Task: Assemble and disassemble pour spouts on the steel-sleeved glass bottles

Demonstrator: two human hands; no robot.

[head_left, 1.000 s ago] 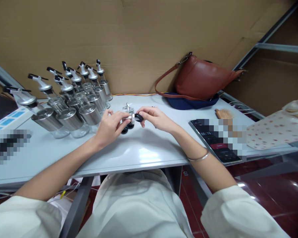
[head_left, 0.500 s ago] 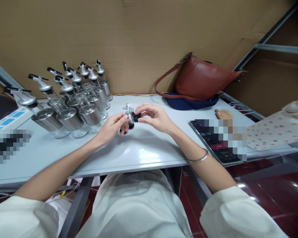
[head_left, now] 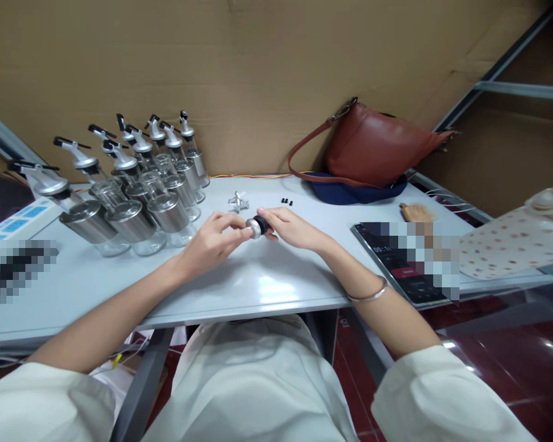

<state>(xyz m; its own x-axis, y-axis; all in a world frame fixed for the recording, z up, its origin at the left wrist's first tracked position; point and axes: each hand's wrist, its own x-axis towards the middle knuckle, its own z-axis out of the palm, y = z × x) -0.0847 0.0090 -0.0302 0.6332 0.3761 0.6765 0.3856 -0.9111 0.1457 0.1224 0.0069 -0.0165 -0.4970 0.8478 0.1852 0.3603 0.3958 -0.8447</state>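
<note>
Over the middle of the white table, both hands meet at a small pourer cap. My left hand [head_left: 214, 242] pinches its silver metal part [head_left: 254, 229]. My right hand [head_left: 295, 228] has its fingers closed at the black stopper [head_left: 261, 224] on the other end. The two parts sit end to end; whether they are joined I cannot tell. Just behind lie several silver spout pieces [head_left: 238, 201] in a small heap. Small black plugs [head_left: 286, 201] rest on the table beyond my right hand.
Several glass bottles with steel bands [head_left: 129, 221] crowd the left, some topped with pourers. A power strip [head_left: 23, 218] lies farther left. A brown bag [head_left: 373, 147] rests on a blue cap [head_left: 341, 191] at the back right. A phone [head_left: 396, 264] lies near the right front edge.
Both hands have shifted slightly, the left one rightward. The held cap is now turned, with a wide black stopper against it. The small black plugs on the table have come into view.
</note>
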